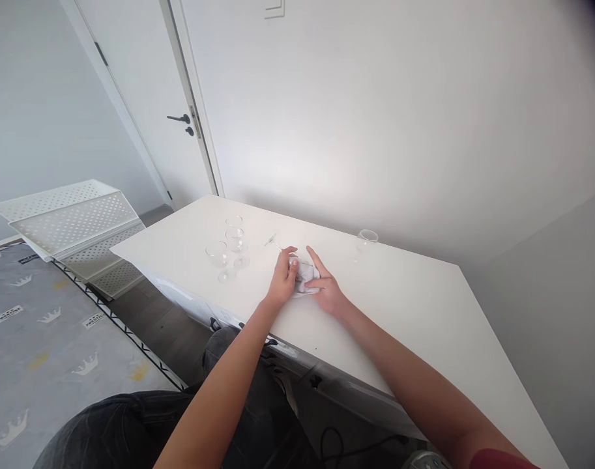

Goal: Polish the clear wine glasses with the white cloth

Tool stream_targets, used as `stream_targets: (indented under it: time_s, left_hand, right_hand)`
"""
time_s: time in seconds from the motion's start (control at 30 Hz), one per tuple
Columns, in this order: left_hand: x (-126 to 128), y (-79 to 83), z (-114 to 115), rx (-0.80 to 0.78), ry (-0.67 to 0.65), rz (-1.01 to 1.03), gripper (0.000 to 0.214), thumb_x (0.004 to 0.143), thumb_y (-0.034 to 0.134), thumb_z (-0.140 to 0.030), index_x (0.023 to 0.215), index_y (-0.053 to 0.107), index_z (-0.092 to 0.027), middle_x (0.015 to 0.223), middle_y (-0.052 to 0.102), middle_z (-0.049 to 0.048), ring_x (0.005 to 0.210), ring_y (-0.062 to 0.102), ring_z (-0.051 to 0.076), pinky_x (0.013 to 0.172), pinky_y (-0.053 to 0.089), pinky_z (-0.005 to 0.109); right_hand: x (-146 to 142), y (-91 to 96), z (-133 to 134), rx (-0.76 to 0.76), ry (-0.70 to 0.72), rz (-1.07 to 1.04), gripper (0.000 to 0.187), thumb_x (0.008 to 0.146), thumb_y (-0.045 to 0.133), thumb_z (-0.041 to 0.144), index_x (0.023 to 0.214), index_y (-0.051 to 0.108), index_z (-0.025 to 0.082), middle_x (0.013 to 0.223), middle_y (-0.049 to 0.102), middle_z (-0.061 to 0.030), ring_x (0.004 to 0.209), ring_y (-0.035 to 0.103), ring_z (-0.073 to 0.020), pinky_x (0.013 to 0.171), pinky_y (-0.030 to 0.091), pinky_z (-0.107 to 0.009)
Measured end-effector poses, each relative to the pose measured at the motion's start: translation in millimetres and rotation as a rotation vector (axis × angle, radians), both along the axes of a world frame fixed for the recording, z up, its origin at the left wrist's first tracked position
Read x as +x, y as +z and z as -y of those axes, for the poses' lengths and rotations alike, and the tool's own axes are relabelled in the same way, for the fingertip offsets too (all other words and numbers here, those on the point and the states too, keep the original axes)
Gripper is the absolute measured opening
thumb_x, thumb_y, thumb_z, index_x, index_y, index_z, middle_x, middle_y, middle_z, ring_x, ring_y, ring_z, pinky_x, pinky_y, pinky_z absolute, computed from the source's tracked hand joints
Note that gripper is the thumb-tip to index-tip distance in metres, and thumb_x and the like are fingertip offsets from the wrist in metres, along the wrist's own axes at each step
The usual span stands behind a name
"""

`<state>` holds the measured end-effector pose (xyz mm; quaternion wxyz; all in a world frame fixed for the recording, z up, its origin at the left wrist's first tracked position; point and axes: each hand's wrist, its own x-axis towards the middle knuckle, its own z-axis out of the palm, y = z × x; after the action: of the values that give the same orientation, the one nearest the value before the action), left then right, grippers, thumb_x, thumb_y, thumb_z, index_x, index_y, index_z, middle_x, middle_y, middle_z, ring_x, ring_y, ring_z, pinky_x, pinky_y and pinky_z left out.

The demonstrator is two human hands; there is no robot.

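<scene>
Over the middle of the white table, my left hand (282,279) is closed around a clear stemmed glass (272,241). The glass is tilted, its foot and stem sticking out to the upper left, while the bowl is mostly hidden by my fingers and a white cloth (304,275). My right hand (328,288) grips the cloth from the other side, with the index finger stretched out and the other fingers against the cloth. Whether the cloth goes inside the bowl I cannot tell.
Several clear stemmed glasses (216,253) stand upright on the table to the left. Another glass (367,240) stands alone at the back right, near the wall. A white perforated metal rack (77,218) is beyond the table's left end. A door (135,71) is behind.
</scene>
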<state>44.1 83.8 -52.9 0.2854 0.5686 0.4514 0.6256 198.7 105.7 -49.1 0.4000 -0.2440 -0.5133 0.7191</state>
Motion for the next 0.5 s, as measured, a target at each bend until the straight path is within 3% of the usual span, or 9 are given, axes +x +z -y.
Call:
stream_targets:
  time_s: [0.1, 0.17, 0.23, 0.3, 0.4, 0.5]
  left_hand:
    - [-1, -3.0, -2, -0.026, 0.030, -0.007, 0.052, 0.100, 0.050, -0.063, 0.132, 0.057, -0.023, 0.103, 0.064, 0.0091, 0.080, 0.058, 0.021, 0.077, 0.048, 0.034]
    - [-1, -2.9, -1, -0.040, 0.037, -0.019, 0.049, 0.103, 0.044, -0.061, 0.133, 0.054, -0.023, 0.096, 0.064, 0.0068, 0.077, 0.057, 0.020, 0.076, 0.047, 0.033]
    - [-3, -1.5, 0, -0.006, 0.022, -0.032, 0.046, 0.105, 0.042, -0.059, 0.132, 0.054, -0.023, 0.101, 0.064, 0.0078, 0.086, 0.060, 0.021, 0.082, 0.048, 0.034]
    - [-3, -0.1, 2, 0.042, -0.021, -0.048, 0.044, 0.105, 0.044, -0.057, 0.131, 0.055, -0.024, 0.115, 0.063, 0.0102, 0.099, 0.061, 0.023, 0.090, 0.048, 0.036]
    - [-3, -0.6, 2, 0.077, -0.035, -0.059, 0.043, 0.105, 0.043, -0.055, 0.132, 0.054, -0.024, 0.126, 0.061, 0.0119, 0.108, 0.060, 0.024, 0.095, 0.048, 0.037]
    - [-3, -2.7, 0, 0.076, 0.012, -0.080, 0.043, 0.105, 0.045, -0.053, 0.134, 0.053, -0.023, 0.124, 0.062, 0.0122, 0.103, 0.061, 0.023, 0.091, 0.049, 0.036]
  right_hand:
    - [1, -3.1, -3, 0.167, -0.066, 0.080, 0.102, 0.071, 0.064, 0.014, 0.164, 0.029, 0.037, 0.142, 0.066, -0.0025, 0.127, 0.063, -0.0282, 0.110, 0.048, -0.049]
    - [0, -5.5, -2, 0.384, -0.078, 0.179, 0.092, 0.071, 0.064, 0.014, 0.158, 0.043, 0.034, 0.154, 0.057, -0.0020, 0.143, 0.051, -0.0292, 0.124, 0.033, -0.050]
    - [-2, -5.9, -1, 0.499, -0.065, 0.232, 0.085, 0.071, 0.065, 0.013, 0.153, 0.052, 0.031, 0.162, 0.048, -0.0003, 0.153, 0.039, -0.0289, 0.130, 0.021, -0.048]
    - [-2, -2.6, 0, 0.407, -0.066, 0.200, 0.090, 0.070, 0.065, 0.014, 0.156, 0.047, 0.034, 0.160, 0.049, 0.0003, 0.150, 0.043, -0.0290, 0.127, 0.029, -0.048]
    - [2, 7.4, -1, 0.060, -0.017, 0.047, 0.098, 0.071, 0.067, 0.018, 0.162, 0.034, 0.039, 0.142, 0.065, -0.0019, 0.127, 0.064, -0.0293, 0.104, 0.052, -0.047]
    - [6, 13.6, -3, -0.074, -0.004, -0.046, 0.093, 0.070, 0.066, 0.018, 0.158, 0.041, 0.035, 0.126, 0.072, -0.0034, 0.109, 0.069, -0.0275, 0.088, 0.056, -0.041]
